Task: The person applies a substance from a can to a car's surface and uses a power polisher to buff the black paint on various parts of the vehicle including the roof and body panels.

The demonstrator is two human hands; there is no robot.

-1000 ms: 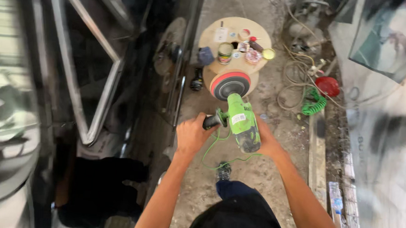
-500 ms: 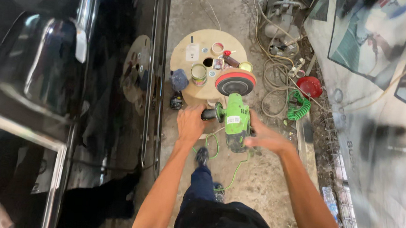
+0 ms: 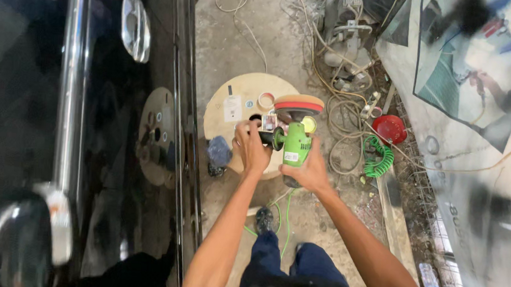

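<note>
Above a gritty concrete floor [image 3: 233, 34], 2 hands, left hand [image 3: 251, 150] and right hand [image 3: 306, 171], grip 1 green handheld polisher [image 3: 296, 141] over 1 round wooden spool table [image 3: 234, 103].

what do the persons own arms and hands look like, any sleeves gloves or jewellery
Both arms are bare along all that shows, with no sleeve in view. The left hand and the right hand wear no gloves, and no watch, band or ring can be made out on either wrist or on the fingers. Lower in the view, dark blue trousers cover the legs.
</note>
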